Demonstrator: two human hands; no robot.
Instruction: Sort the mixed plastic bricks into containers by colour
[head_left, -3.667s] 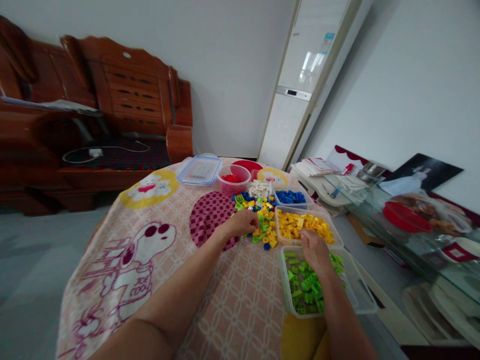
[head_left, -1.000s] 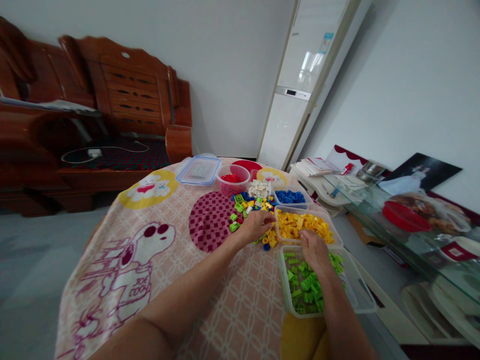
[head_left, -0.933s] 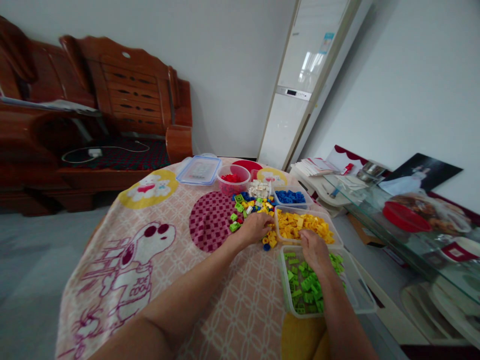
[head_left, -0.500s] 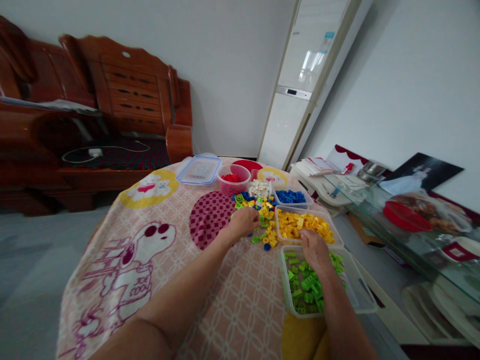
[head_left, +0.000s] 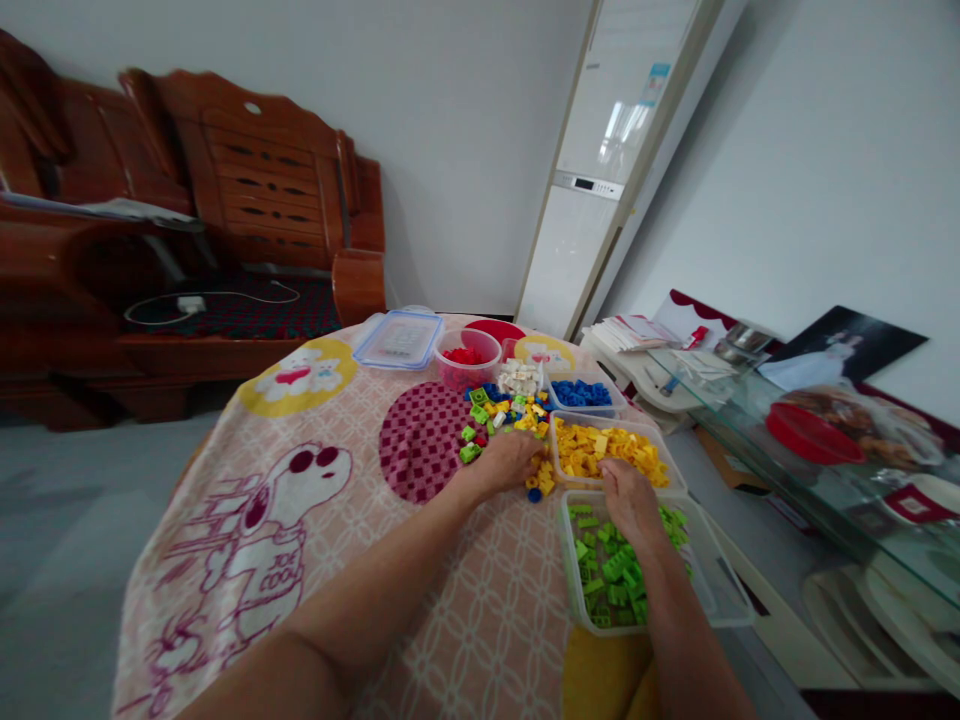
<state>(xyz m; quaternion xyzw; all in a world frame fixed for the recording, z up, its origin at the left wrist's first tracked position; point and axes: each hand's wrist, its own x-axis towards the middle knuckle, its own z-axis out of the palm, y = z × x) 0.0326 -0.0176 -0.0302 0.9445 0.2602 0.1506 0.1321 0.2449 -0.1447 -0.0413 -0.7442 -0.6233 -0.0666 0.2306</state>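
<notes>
My left hand is over the near side of a loose pile of mixed toy building bricks. Its fingers curl down among yellow and green pieces, and whatever they hold is hidden. Above the seam between two boxes, my right hand has its fingertips pinched together at the near rim of the box of yellow bricks. What sits in that pinch is too small to make out. Under the right wrist lies the clear box of green bricks.
Behind the pile stand a round tub of red bricks, a heap of white bricks and a box of blue bricks. A clear lid lies at the back left. To the right is a glass shelf with household items.
My left hand has moved right across the pile, uncovering green, red and white bricks on its left side. My right hand stays in about the same place.
</notes>
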